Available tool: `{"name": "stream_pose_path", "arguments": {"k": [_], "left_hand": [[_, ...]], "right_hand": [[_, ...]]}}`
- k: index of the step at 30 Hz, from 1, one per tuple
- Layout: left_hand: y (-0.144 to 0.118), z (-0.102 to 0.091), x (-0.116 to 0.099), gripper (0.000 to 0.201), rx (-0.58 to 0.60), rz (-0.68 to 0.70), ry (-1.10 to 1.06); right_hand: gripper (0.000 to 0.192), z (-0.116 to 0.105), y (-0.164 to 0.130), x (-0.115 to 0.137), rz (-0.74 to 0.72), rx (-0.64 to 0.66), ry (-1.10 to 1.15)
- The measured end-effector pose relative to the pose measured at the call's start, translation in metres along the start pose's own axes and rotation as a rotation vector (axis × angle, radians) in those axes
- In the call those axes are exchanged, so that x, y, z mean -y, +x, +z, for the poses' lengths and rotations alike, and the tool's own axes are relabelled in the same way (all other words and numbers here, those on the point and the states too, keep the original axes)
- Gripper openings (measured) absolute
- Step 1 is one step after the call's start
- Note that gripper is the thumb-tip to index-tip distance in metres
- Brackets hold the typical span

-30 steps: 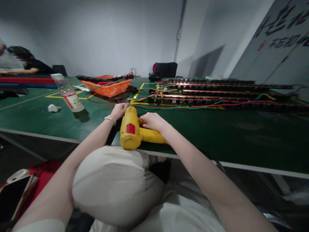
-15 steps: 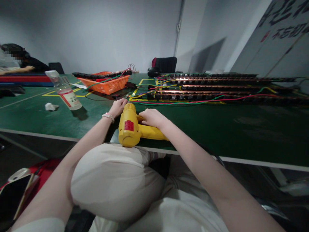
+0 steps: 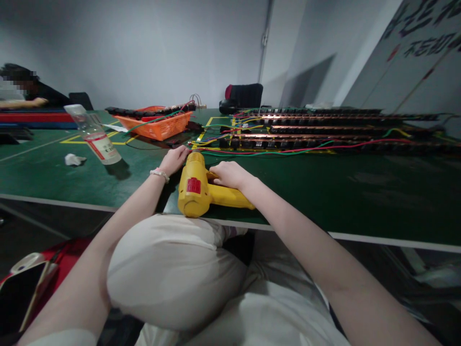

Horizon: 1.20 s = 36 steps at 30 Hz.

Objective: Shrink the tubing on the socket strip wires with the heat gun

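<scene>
A yellow heat gun (image 3: 196,187) lies on its side at the near edge of the green table (image 3: 342,192), nozzle pointing away from me. My right hand (image 3: 228,174) rests closed over its handle. My left hand (image 3: 175,159) sits just left of the nozzle, fingers curled at the ends of the coloured wires (image 3: 216,144); what it pinches is hidden. A beaded bracelet circles my left wrist. Long copper and black bars (image 3: 324,129) with red and green wires stretch to the right behind the gun.
A tilted clear plastic bottle (image 3: 94,136) and a crumpled tissue (image 3: 73,159) stand left. An orange basket (image 3: 158,124) sits behind them. Another person leans on the far left table. A phone (image 3: 21,288) lies by my left knee.
The view shifted slightly; both hands and the heat gun have stayed in place.
</scene>
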<state>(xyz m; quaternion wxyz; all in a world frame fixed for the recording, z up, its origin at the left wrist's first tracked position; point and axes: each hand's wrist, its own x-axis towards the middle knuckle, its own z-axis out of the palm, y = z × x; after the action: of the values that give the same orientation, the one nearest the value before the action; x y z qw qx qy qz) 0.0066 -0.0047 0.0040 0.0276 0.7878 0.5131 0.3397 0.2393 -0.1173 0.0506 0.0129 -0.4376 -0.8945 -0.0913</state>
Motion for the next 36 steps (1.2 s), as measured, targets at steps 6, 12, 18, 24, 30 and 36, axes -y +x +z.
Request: {"name": "stream_pose_path", "arguments": {"k": [6,12,18,24,30,36], "left_hand": [[0.0,-0.001,0.002,0.036,0.05,-0.058,0.029],[-0.003,-0.005,-0.005,0.035,0.066,-0.125,0.062],[-0.004,-0.008,-0.012,0.033,0.073,-0.156,0.108],[-0.005,-0.008,-0.013,0.033,0.058,-0.193,0.119],[-0.004,-0.007,-0.012,0.034,0.036,-0.209,0.176],[-0.005,-0.006,-0.012,0.034,-0.051,-0.201,0.177]], "right_hand": [[0.024,-0.001,-0.005,-0.008,0.02,0.039,-0.028],[0.025,0.002,-0.031,-0.038,0.141,0.119,-0.036],[0.022,0.001,-0.062,-0.061,0.236,0.121,0.007],[0.023,-0.002,-0.073,-0.065,0.299,0.149,0.013],[0.023,0.0,-0.069,-0.067,0.282,0.139,0.052],[0.023,0.0,-0.052,-0.058,0.203,0.107,0.001]]}}
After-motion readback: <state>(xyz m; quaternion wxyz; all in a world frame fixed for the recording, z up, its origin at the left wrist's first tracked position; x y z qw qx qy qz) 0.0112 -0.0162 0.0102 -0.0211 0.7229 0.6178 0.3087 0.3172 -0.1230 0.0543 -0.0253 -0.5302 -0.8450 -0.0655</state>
